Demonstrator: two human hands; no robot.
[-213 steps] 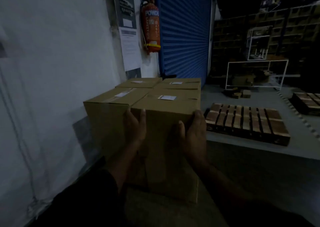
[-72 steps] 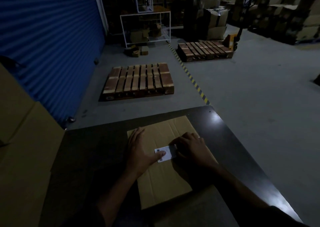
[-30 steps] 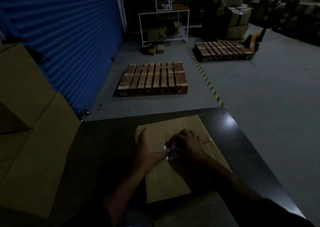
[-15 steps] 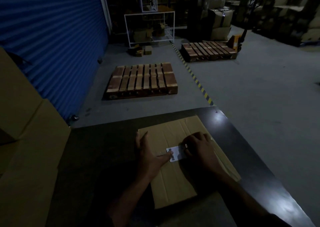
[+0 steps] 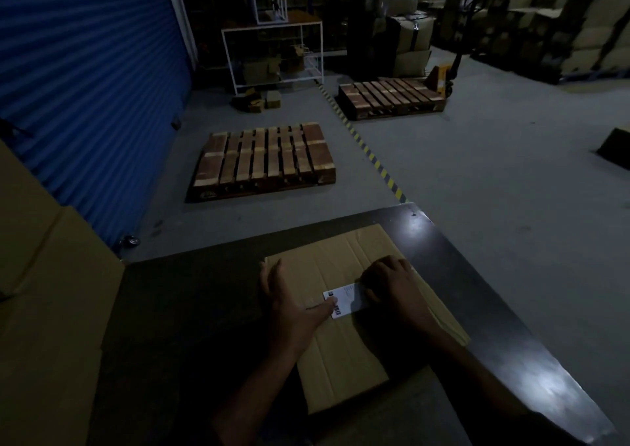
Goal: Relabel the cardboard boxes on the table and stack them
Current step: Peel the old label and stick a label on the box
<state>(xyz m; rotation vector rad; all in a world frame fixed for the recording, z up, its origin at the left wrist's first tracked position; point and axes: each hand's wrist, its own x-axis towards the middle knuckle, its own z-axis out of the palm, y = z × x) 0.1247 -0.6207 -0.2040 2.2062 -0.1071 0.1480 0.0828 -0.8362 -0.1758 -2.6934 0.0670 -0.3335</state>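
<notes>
A flattened cardboard sheet (image 5: 344,353) lies on the dark table (image 5: 494,316). A white barcode label (image 5: 347,300) sits on it. My left hand (image 5: 293,305) lies flat on the cardboard, its thumb pressing the label's left end. My right hand (image 5: 392,288) has curled fingers on the label's right end; whether they pinch it is hidden. A stack of cardboard boxes (image 5: 51,309) stands at the left of the table.
Beyond the table's far edge are a wooden pallet (image 5: 262,159) on the floor, a second pallet (image 5: 392,99) with a pallet jack (image 5: 443,77), a yellow-black floor stripe (image 5: 371,159), a white-framed rack (image 5: 272,53) and a blue roller shutter (image 5: 85,87) at the left.
I have turned from the stacked boxes to the flat cardboard. Over the last second both hands stay on the label, and it now lies flatter and more exposed between them.
</notes>
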